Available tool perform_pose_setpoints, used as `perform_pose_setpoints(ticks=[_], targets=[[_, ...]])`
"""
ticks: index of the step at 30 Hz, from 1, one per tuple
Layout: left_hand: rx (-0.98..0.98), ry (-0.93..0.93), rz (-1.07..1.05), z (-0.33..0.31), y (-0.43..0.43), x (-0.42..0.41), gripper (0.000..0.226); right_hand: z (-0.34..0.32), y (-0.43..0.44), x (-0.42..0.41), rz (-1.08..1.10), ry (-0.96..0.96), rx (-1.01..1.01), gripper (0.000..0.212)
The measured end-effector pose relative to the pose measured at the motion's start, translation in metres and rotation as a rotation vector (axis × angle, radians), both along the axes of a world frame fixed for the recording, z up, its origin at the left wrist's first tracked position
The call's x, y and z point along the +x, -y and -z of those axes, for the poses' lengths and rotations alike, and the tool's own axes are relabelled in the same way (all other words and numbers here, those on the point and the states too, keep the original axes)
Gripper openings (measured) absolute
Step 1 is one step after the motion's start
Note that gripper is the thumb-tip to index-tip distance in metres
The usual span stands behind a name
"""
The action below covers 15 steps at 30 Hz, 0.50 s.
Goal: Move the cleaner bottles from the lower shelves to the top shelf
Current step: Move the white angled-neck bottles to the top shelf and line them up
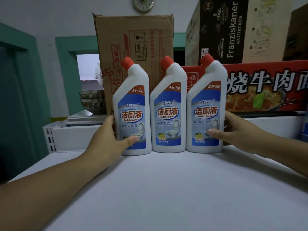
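Storeroom with stacked cardboard cartons (133, 47)

The bottles (168, 90) are white, with red caps (127, 63) and blue labels (167, 130) bearing a red corner band and dark blue characters. The shelf (158, 189) is plain white. A brown carton (133, 39) bears red print, a black box (221, 30) white lettering, a red box (266, 72) white characters.

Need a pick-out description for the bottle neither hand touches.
On the white shelf, before the brown cardboard box, three red-capped white bottles stand in a row. Take the middle bottle. The left hand grips the left bottle, the right hand the right bottle; only the middle one has no hand on it.
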<state>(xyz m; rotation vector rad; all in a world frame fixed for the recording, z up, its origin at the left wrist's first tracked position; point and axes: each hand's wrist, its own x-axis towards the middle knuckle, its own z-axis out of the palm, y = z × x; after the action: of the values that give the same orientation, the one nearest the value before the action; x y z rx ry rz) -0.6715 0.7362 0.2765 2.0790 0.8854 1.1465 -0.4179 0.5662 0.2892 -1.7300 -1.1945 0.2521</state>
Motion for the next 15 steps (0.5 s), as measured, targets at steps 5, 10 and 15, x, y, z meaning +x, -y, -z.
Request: perform_pose_setpoints(ticks=[5, 10, 15], targets=[[-0.031, -0.014, 0.037, -0.002, 0.001, 0.001, 0.070, 0.003, 0.000, -0.002, 0.029, -0.001, -0.017, 0.048], [-0.111, -0.009, 0.026, -0.002, -0.002, 0.002, 0.069, 0.004, -0.001, -0.001, 0.078, 0.084, -0.062, 0.040], [-0.126, -0.021, -0.018, -0.011, 0.009, -0.003, 0.071, -0.016, 0.022, 0.003, 0.008, 0.271, -0.269, 0.034]])
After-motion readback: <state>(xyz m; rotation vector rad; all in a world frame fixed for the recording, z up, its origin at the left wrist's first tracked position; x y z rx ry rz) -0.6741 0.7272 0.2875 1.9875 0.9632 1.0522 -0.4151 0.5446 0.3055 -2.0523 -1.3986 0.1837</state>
